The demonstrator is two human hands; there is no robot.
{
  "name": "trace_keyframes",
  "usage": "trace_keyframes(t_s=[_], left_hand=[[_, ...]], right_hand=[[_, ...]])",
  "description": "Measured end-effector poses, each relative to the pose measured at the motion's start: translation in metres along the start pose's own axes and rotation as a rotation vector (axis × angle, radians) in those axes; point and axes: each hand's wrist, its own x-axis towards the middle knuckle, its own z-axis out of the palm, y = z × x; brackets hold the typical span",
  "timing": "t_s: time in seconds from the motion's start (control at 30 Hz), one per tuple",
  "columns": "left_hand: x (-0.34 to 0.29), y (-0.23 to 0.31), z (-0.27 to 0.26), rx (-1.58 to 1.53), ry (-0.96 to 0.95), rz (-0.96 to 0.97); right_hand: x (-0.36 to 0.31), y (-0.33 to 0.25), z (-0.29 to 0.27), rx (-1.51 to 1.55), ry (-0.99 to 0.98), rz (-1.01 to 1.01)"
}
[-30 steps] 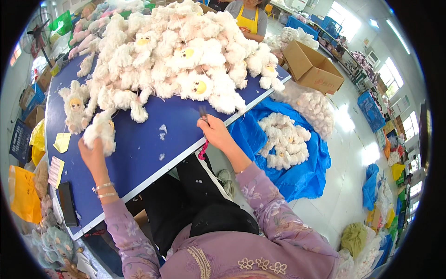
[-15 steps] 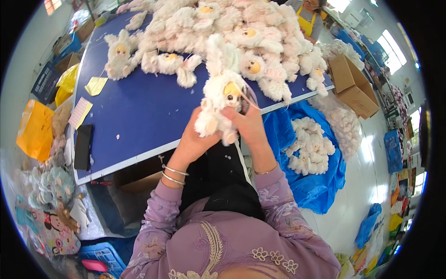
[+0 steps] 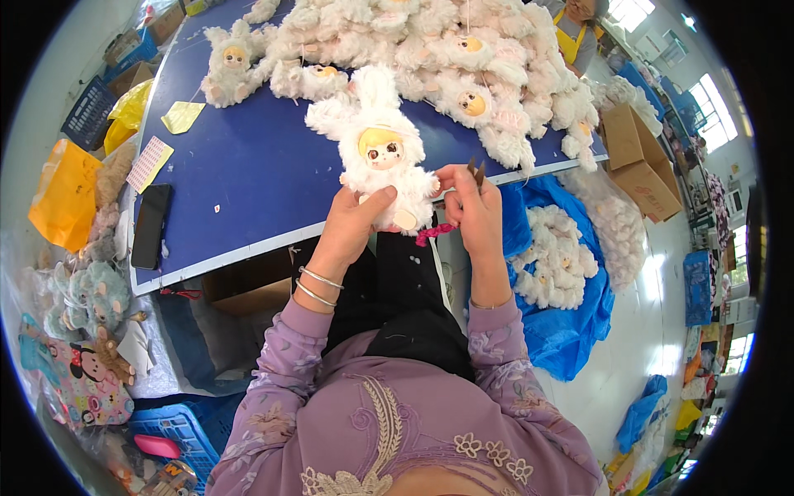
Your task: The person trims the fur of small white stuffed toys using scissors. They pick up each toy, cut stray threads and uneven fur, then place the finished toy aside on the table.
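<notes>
A white plush rabbit doll (image 3: 383, 186) with long ears, a yellow fringe and a small face is held up in front of me, face turned toward me. My left hand (image 3: 351, 223) grips its lower body, the thumb across the belly. At the doll's right side is my right hand (image 3: 470, 207), fingers curled round what look like thread snips (image 3: 477, 172). Two dark pointed tips stick up out of that hand. A magenta wrapped piece (image 3: 434, 235) trails from beneath it, perhaps the handle. The right fingertips are at the doll's paw.
On the blue table (image 3: 248, 182) lies a large heap of similar dolls (image 3: 397, 41). A black phone (image 3: 151, 227) and paper slips sit at the left edge. To the right are a blue bag (image 3: 571, 326) with plush pieces and a cardboard box (image 3: 641, 161). A person (image 3: 571, 33) stands beyond.
The doll has turned from a slanted side pose to face me, its ears spread. My right hand has left its body and moved right; the dark tips and magenta piece now show.
</notes>
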Motion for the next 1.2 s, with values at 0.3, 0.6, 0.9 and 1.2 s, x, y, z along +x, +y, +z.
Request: trace_keyframes(t_s=[0.3, 0.6, 0.9, 1.2], left_hand=[[-0.001, -0.005, 0.006, 0.267, -0.017, -0.017], [-0.001, -0.014, 0.013, 0.288, 0.102, 0.158], [-0.003, -0.007, 0.01, 0.36, 0.118, 0.233], [-0.003, 0.002, 0.005, 0.451, 0.021, 0.183]], right_hand=[[-0.006, 0.007, 0.017, -0.208, 0.073, -0.135], [0.002, 0.021, 0.012, 0.059, 0.113, -0.064], [0.0, 0.017, 0.017, 0.133, 0.139, -0.036], [0.028, -0.009, -0.016, 0.197, 0.01, 0.036]])
